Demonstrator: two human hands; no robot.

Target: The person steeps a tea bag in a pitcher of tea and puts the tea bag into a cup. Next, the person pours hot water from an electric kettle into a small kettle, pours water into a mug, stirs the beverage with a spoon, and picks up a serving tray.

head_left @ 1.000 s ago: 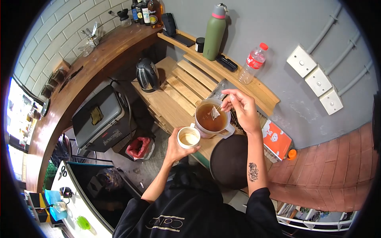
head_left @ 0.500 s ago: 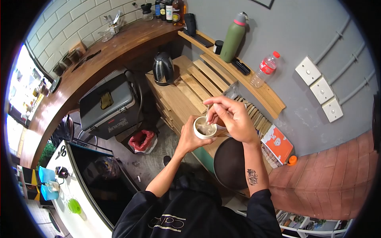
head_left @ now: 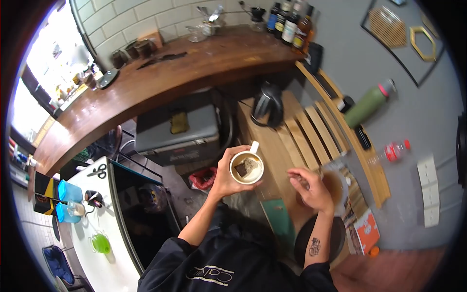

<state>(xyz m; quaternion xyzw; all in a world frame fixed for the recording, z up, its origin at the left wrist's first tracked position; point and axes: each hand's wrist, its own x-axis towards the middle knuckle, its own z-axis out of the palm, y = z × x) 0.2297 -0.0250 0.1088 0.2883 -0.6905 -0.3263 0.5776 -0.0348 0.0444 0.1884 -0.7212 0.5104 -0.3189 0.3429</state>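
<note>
A white mug [head_left: 255, 147] is in my left hand [head_left: 228, 171], its fingers wrapped round the side and its handle pointing away from me. Inside the mug are a dark brown patch and a pale patch; I cannot make out exactly what they are. My right hand [head_left: 311, 191] hangs apart from the mug, to its right, with fingers loosely bent and apart and nothing visible in them. Beside and partly behind that hand is a round, see-through brownish container [head_left: 334, 185], blurred. Below the right forearm lies a dark round tray [head_left: 304, 238].
A black kettle [head_left: 267, 104] stands on the wooden table [head_left: 262, 146] beside wooden slats [head_left: 304, 129]. A narrow wall ledge [head_left: 374, 182] carries a green flask [head_left: 369, 104] and a plastic bottle [head_left: 391, 152]. A grey cooler box [head_left: 177, 131] sits under the curved wooden counter [head_left: 146, 82].
My right hand has left the mug and moved to the right and down. The mug stays in my left hand, its handle now visible. The whole view has turned and shifted.
</note>
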